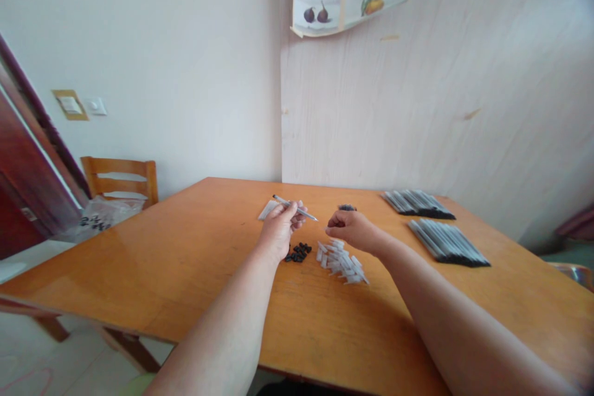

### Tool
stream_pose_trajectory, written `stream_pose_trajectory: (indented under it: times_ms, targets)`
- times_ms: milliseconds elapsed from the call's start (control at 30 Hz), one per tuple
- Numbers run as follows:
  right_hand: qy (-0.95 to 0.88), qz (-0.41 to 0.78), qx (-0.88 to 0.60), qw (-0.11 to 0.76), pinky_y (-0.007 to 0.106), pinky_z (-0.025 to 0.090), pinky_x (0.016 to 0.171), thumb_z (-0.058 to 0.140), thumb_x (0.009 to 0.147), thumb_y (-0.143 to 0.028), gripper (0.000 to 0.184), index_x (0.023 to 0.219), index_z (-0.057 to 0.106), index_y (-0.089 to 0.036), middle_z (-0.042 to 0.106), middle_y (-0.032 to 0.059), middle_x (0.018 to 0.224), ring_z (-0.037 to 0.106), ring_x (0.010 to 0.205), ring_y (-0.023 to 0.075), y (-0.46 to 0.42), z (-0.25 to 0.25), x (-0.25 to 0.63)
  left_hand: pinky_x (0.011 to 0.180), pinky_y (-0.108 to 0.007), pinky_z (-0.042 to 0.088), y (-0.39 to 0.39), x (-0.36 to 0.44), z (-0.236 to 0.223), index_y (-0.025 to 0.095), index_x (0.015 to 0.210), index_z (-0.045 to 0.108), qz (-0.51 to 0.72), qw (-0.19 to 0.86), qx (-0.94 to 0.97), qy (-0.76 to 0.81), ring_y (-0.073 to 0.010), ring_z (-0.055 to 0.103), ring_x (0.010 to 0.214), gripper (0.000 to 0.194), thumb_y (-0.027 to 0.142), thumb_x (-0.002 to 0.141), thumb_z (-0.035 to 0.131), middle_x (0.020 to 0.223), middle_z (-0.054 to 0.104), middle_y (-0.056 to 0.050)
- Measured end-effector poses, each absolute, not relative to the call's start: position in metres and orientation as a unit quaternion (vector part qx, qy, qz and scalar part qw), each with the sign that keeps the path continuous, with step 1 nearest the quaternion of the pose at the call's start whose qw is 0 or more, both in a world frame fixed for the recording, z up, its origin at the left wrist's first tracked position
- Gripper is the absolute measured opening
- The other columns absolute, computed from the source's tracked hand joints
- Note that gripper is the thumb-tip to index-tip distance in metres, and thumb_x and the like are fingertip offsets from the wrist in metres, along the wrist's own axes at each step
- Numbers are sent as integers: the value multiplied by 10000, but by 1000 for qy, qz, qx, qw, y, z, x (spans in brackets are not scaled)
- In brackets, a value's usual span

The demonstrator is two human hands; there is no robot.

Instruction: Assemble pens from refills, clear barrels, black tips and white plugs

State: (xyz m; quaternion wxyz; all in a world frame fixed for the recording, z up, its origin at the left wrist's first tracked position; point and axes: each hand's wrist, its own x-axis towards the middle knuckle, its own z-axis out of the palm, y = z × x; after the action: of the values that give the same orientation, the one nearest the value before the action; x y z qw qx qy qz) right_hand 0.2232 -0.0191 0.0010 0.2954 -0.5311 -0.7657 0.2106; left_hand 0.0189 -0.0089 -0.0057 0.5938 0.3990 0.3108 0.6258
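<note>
We reach forward, left hand point(278, 226) clamped on the pen point(305, 213), right hand point(347, 227) curled, its grip we can't tell!

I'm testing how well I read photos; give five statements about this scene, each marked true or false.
1. The left hand holds a pen. True.
2. Both hands are on the pen. False: the right hand is apart from it.
3. Small black pieces lie left of the whitish pieces. True.
4. The chair stands at the right. False: the wooden chair is at the left.
5. Two rows of pens lie on the right of the table. True.
</note>
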Motion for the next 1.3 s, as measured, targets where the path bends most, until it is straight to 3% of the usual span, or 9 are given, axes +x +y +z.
stream_pose_trajectory:
  times_ms: [267, 433, 600, 700, 800, 900, 1000, 1100, 1300]
  targets:
    - [-767, 137, -600, 183, 257, 394, 627, 623, 794, -367, 205, 816, 742, -202, 721, 51, 794, 621, 727, 168, -7, -19, 229, 531, -189, 390, -12, 19, -3, 158, 869, 664, 628, 584, 398, 326, -115, 637, 672, 234, 333, 734, 741, 854, 716, -73]
    - [-772, 126, -600, 164, 256, 378, 615, 629, 796, -376, 210, 819, 752, -208, 730, 51, 817, 623, 735, 168, -9, -22, 224, 537, -189, 375, -13, 19, -2, 167, 863, 675, 619, 578, 406, 344, -114, 627, 683, 257, 363, 714, 751, 863, 713, -71]
    - [-749, 88, -589, 289, 254, 364, 600, 524, 856, -324, 256, 786, 721, -177, 693, 48, 750, 593, 698, 153, -16, -9, 215, 562, -200, 378, -13, 19, -1, 166, 822, 689, 611, 568, 419, 357, -112, 606, 703, 263, 381, 691, 767, 927, 709, -79]
    - [-743, 110, -548, 369, 253, 374, 606, 494, 890, -424, 338, 838, 714, -172, 663, 38, 720, 576, 682, 148, -24, 2, 205, 612, -214, 402, -15, 21, -2, 164, 788, 698, 601, 562, 438, 362, -124, 607, 755, 257, 391, 692, 770, 928, 706, -79]
    - [-758, 132, -519, 374, 256, 359, 574, 555, 852, -496, 366, 933, 718, -179, 647, 26, 709, 541, 629, 138, -31, 8, 195, 682, -235, 421, -18, 25, -4, 170, 808, 714, 580, 578, 456, 348, -148, 615, 843, 263, 392, 685, 783, 947, 703, -76]
    - [-761, 127, -516, 373, 259, 357, 577, 581, 836, -420, 269, 841, 699, -179, 635, 23, 679, 522, 619, 133, -36, 11, 189, 751, -253, 436, -23, 28, -2, 175, 867, 721, 559, 611, 460, 319, -175, 614, 948, 305, 408, 682, 790, 1009, 693, -83]
    - [-732, 152, -522, 411, 258, 372, 580, 595, 805, -342, 172, 758, 633, -180, 621, 21, 659, 515, 611, 129, -40, 16, 186, 843, -293, 467, -29, 25, 6, 193, 1020, 696, 550, 673, 426, 251, -221, 582, 1104, 472, 581, 752, 670, 1165, 654, -114]
    - [-676, 269, -482, 488, 250, 390, 551, 582, 790, -323, 139, 790, 556, -187, 602, 8, 646, 514, 574, 119, -47, 23, 182, 902, -354, 489, -34, 19, 15, 224, 1152, 645, 546, 729, 367, 191, -274, 514, 1235, 699, 773, 761, 461, 1319, 578, -133]
    - [-640, 405, -363, 543, 244, 412, 521, 618, 770, -329, 211, 861, 476, -201, 615, 1, 659, 521, 540, 109, -62, 29, 170, 926, -409, 484, -40, 14, 23, 249, 1287, 567, 541, 757, 328, 161, -322, 424, 1334, 862, 856, 720, 340, 1428, 493, -133]
